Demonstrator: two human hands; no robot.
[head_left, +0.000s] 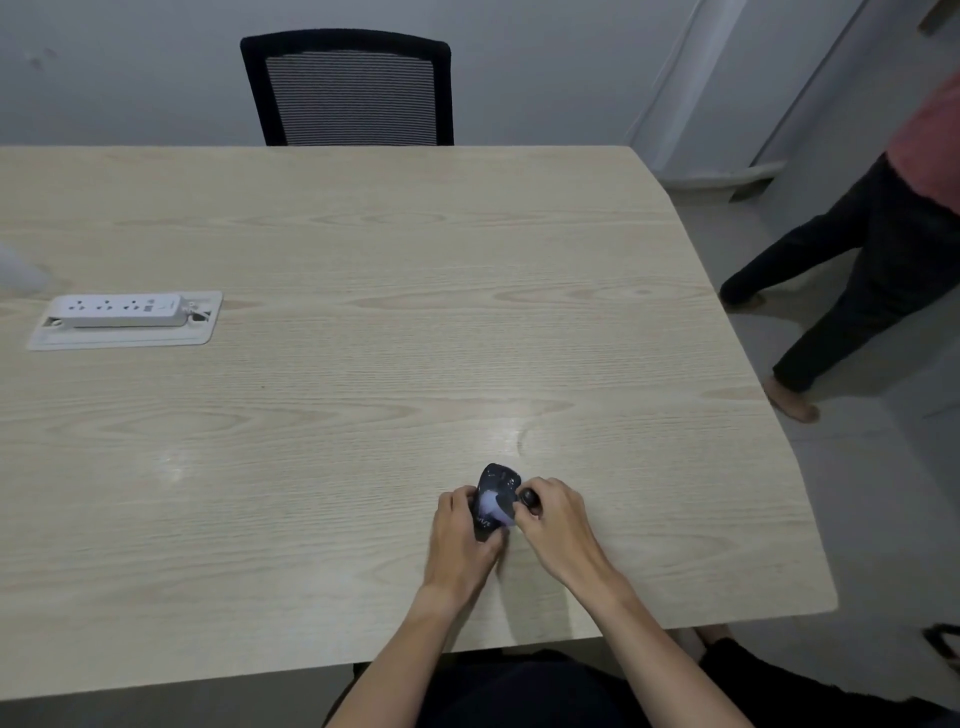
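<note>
A small dark, glossy packet (494, 493) with a pale patch on its face is held just above the light wooden table (337, 395), near its front edge. My left hand (462, 540) grips the packet's left side and lower end. My right hand (553, 525) pinches a small round black piece (530, 500) at the packet's right edge. Whether that piece is joined to the packet is not visible. The packet's lower part is hidden behind my left fingers.
A white power strip (122, 310) lies in a white tray set into the table at the left. A black mesh-backed chair (349, 88) stands at the far edge. Another person (872, 249) in dark trousers stands on the floor to the right.
</note>
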